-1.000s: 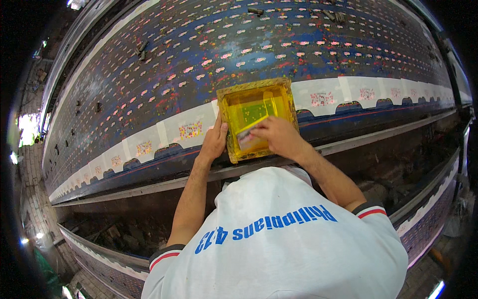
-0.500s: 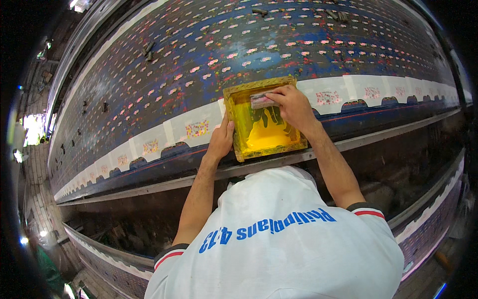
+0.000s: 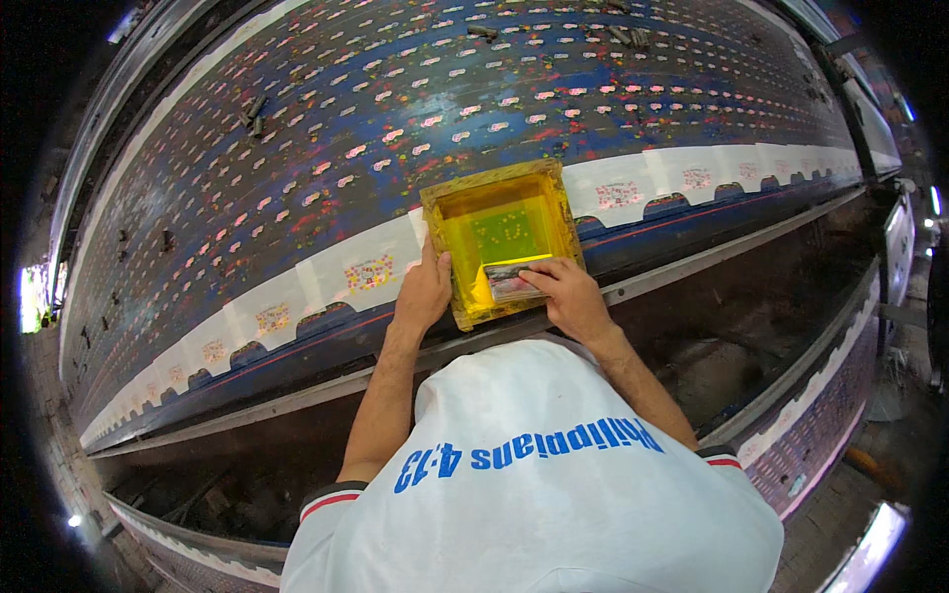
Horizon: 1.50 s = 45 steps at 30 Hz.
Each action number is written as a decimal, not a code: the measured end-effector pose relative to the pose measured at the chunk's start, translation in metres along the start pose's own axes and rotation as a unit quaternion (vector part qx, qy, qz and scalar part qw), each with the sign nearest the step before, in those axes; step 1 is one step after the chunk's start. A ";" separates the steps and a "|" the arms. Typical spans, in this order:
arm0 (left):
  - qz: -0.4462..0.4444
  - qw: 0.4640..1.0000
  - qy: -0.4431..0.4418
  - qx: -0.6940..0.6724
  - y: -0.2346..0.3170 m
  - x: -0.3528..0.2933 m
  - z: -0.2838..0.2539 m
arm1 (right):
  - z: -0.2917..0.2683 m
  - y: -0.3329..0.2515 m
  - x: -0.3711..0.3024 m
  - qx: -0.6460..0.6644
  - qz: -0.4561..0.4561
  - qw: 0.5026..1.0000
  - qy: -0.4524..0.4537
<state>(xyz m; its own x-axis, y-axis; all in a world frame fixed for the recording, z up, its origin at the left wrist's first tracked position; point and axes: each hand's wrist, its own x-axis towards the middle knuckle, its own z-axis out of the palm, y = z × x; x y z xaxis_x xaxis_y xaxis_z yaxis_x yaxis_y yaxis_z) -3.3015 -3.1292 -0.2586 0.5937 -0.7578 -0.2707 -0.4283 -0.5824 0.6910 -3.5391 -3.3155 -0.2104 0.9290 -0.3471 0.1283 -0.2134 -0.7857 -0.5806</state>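
While the table [image 3: 346,119] bears a frame [image 3: 491,179], lights [image 3: 935,202] glow.

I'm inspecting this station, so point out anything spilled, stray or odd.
The square frame is smeared with yellow, which looks messy. Farther up, small dark pieces lie scattered on the patterned table, apart from the row of white sheets, so they look stray; their kind is unclear.
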 end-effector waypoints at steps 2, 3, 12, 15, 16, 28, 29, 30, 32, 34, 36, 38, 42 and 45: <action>0.004 1.000 0.010 -0.006 0.006 0.002 0.001 | -0.001 -0.003 -0.002 -0.002 0.010 1.000 -0.008; 0.005 1.000 0.017 -0.001 0.007 0.000 0.001 | 0.000 -0.004 -0.002 0.002 0.016 1.000 -0.009; -0.023 1.000 -0.005 -0.007 0.011 0.006 -0.001 | -0.002 -0.001 -0.003 -0.001 -0.004 1.000 0.007; -0.027 0.999 0.011 0.018 0.027 0.004 0.001 | -0.010 0.011 -0.003 0.009 -0.003 1.000 0.006; -0.023 0.999 0.020 0.026 0.037 0.004 0.004 | -0.017 0.016 -0.003 0.014 0.000 1.000 0.006; -0.015 0.999 0.002 -0.038 0.168 0.084 0.145 | -0.132 0.177 -0.048 0.003 0.021 0.999 0.041; -0.016 0.999 0.007 -0.032 0.170 0.088 0.151 | -0.134 0.185 -0.050 0.009 0.020 0.999 0.039; -0.017 0.999 0.012 -0.028 0.172 0.090 0.158 | -0.138 0.192 -0.051 0.014 0.019 0.999 0.035; -0.004 0.999 0.024 -0.046 0.171 0.092 0.166 | -0.143 0.200 -0.052 0.019 0.016 0.999 0.030; 0.022 0.995 0.035 -0.089 0.171 0.091 0.166 | -0.142 0.200 -0.052 0.018 0.012 0.999 0.029; 0.006 0.996 0.026 -0.088 0.172 0.092 0.167 | -0.145 0.201 -0.051 0.024 0.023 0.999 0.019; 0.002 0.996 0.024 -0.080 0.172 0.092 0.167 | -0.144 0.204 -0.051 0.031 0.031 0.999 0.013; -0.009 0.996 0.018 -0.084 0.170 0.091 0.167 | -0.146 0.204 -0.048 0.031 0.034 0.999 0.007; -0.002 0.995 0.014 -0.101 0.172 0.093 0.168 | -0.151 0.205 -0.044 0.031 0.041 0.999 0.000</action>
<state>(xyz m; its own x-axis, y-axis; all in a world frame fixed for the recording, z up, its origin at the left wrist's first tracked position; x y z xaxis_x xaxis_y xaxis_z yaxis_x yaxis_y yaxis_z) -3.4342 -3.3491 -0.2771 0.6156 -0.7452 -0.2564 -0.2827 -0.5125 0.8108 -3.6690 -3.5385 -0.2136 0.9094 -0.4085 0.0783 -0.2690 -0.7211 -0.6385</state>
